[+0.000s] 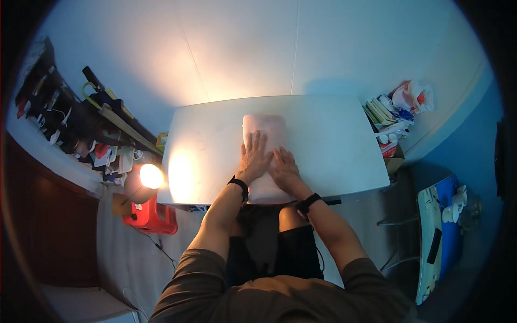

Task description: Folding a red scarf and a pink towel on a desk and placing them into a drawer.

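A long pale pink bundle with rounded ends (264,121), perhaps folded cloth or a soft pad, lies lengthwise on the white table (331,161), its near end at the front edge. My left hand (255,158) rests flat on its middle, fingers apart and pointing to the far edge. My right hand (284,169) lies on its right side, a little nearer to me, with the fingers slightly spread. The two hands meet or nearly meet at the thumbs. Each wrist wears a black band. The part of the bundle under my palms is hidden.
A lit lamp (151,176) stands left of the table by a red plastic stool (155,216). Crowded shelves (80,129) line the left wall. Books (379,111) and plastic bags (412,97) are piled at the right end. A small table (430,238) stands at the far right.
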Tool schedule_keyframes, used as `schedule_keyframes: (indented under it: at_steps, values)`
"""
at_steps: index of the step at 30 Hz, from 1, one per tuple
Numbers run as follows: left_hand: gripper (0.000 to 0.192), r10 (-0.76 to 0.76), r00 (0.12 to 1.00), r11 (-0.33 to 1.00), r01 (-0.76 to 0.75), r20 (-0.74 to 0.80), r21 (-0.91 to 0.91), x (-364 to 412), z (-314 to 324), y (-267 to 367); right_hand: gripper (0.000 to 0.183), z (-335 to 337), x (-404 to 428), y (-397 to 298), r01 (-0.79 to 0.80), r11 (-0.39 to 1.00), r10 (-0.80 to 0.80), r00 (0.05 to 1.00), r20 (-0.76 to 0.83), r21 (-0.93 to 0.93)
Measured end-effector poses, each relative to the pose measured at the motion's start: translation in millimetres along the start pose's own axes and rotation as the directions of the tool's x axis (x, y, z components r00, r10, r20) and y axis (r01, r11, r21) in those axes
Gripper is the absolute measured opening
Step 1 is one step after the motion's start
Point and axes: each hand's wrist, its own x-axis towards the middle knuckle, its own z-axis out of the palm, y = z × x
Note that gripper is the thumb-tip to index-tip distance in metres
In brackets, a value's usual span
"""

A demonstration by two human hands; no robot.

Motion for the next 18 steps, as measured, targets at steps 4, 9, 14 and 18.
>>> schedule_keyframes:
  at_steps: [4,9,14,18]
  values:
    - [0.067,-0.098,0.995,0.994,0.099,-0.020,0.045,-15,1,-5,0.078,-10,-27,-21,-0.284,0.912,0.312,0.949,-0.051,0.296]
    - [0.076,-0.350,0.936,0.877,0.337,0.024,-0.342,-48,-8,-5,0.072,-26,-48,-28,-0.380,0.398,0.457,0.871,0.178,0.835]
    - [0.087,-0.447,0.894,0.774,0.400,0.024,-0.490,-95,-3,-2,0.052,-38,-83,-51,-0.368,-0.159,0.131,0.912,0.389,0.916]
    - [0.086,-0.578,0.813,0.514,0.426,0.066,-0.745,-138,4,-2,0.048,-47,-122,-69,-0.393,-0.150,0.184,0.891,0.416,0.907]
